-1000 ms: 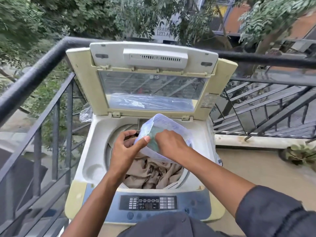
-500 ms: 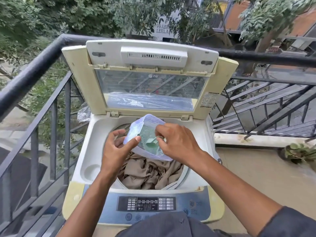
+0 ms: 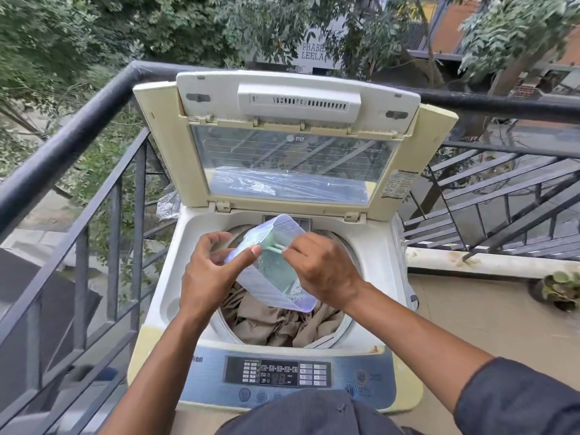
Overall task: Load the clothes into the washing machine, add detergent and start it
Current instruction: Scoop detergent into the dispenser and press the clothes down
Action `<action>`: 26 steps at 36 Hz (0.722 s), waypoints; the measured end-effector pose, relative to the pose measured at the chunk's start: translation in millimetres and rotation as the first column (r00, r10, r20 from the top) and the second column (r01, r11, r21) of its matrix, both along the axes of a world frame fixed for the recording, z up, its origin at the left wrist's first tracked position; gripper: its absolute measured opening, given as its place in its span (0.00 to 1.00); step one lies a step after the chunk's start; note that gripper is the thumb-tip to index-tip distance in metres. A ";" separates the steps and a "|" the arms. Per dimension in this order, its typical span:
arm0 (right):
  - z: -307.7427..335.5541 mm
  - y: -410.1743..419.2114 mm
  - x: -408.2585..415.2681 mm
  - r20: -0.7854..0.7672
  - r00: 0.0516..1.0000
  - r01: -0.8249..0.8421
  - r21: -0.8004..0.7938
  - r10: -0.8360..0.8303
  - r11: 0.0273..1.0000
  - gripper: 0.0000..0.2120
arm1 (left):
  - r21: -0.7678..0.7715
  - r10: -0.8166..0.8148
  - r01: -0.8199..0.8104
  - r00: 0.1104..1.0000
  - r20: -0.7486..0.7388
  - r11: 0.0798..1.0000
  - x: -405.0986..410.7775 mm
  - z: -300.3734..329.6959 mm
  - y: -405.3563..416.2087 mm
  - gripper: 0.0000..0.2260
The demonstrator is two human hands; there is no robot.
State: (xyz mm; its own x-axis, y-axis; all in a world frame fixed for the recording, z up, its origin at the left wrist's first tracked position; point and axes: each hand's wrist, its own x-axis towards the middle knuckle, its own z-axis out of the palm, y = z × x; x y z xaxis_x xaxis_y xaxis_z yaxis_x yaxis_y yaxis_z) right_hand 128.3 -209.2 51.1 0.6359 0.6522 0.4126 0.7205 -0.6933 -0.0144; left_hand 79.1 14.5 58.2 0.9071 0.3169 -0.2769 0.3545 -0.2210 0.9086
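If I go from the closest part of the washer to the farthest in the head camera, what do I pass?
Control panel → beige clothes in the drum → clear detergent container held by both hands → raised lid → black railing → trees.

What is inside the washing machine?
Brown clothes fill the washing machine drum. The box held by the left hand and right hand covers part of them. Deeper inside is hidden.
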 end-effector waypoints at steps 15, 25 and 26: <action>13.2 -3.0 -11.7 -0.183 0.969 0.177 0.039 -0.167 0.983 0.10 | 0.015 0.029 -0.029 0.999 0.020 0.999 -1.4 7.6 -0.3 0.37; 3.9 2.3 -18.2 -0.236 0.950 0.173 -0.150 -0.205 0.973 0.15 | 0.053 0.027 -0.030 0.998 0.065 0.998 -2.2 16.6 -7.3 0.36; 4.2 3.2 -18.3 -0.264 0.938 0.196 -0.137 -0.227 0.971 0.15 | 0.049 0.036 -0.040 0.996 0.078 0.998 -2.7 17.8 -8.2 0.35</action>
State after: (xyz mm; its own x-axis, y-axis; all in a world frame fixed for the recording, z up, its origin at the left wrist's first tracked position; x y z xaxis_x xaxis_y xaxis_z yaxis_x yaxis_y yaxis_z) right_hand 110.0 -206.0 55.3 0.8427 0.5205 0.1372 0.5352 -0.8377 -0.1090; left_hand 76.4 6.3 76.0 0.9120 0.3639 -0.1894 0.2931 -0.2552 0.9214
